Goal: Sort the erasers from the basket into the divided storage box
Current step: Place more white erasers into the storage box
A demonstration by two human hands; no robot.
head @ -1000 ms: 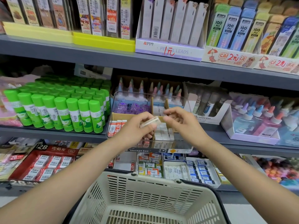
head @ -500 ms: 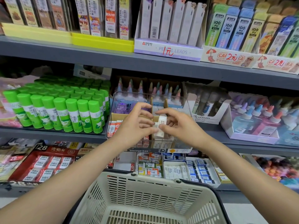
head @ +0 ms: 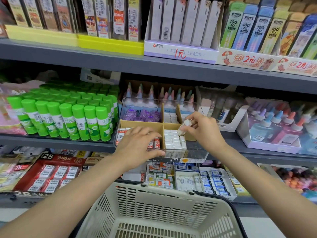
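Above the front right compartment of the clear plastic divided storage box (head: 195, 152), the right hand (head: 203, 129) pinches a small white wrapped eraser (head: 183, 126) between thumb and fingertips, its long axis tilted steeply, lower end touching the packed white erasers (head: 174, 140) at their gap on the right. The left hand (head: 139, 145) rests with loosely spread fingers on the box's front, holding nothing. Half a second ago both hands held the eraser higher, upright, together; the beige slotted plastic basket (head: 154, 213) below shows no erasers.

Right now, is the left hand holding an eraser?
No, the left hand lies flat with straight fingers on the storage box, while the right hand pinches the eraser.
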